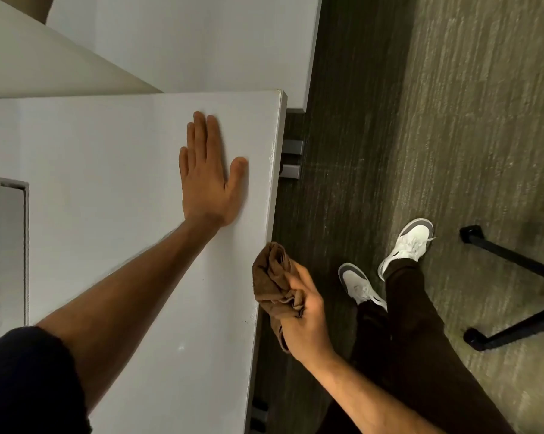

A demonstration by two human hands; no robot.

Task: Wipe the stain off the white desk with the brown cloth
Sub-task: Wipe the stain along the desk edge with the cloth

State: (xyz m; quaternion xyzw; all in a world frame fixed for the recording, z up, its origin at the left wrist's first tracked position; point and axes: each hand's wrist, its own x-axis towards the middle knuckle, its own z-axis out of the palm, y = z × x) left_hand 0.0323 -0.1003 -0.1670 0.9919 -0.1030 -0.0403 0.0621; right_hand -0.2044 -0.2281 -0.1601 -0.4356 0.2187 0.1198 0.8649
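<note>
The white desk [108, 145] fills the left half of the head view. My left hand [208, 180] lies flat on it near its right edge, fingers straight and together, thumb spread. My right hand [308, 317] grips the crumpled brown cloth [272, 278] just off the desk's right edge, over the floor. The top of the cloth touches or overlaps that edge. A small pale smudge [181, 347] shows on the desk near my left forearm, and tiny dark specks [245, 321] dot the surface close to the edge.
A grey cable slot [11, 245] is cut into the desk at the left. Another white desk [186, 36] stands beyond. My legs and white shoes [407, 245] are on the carpet to the right, beside black chair legs [515, 258].
</note>
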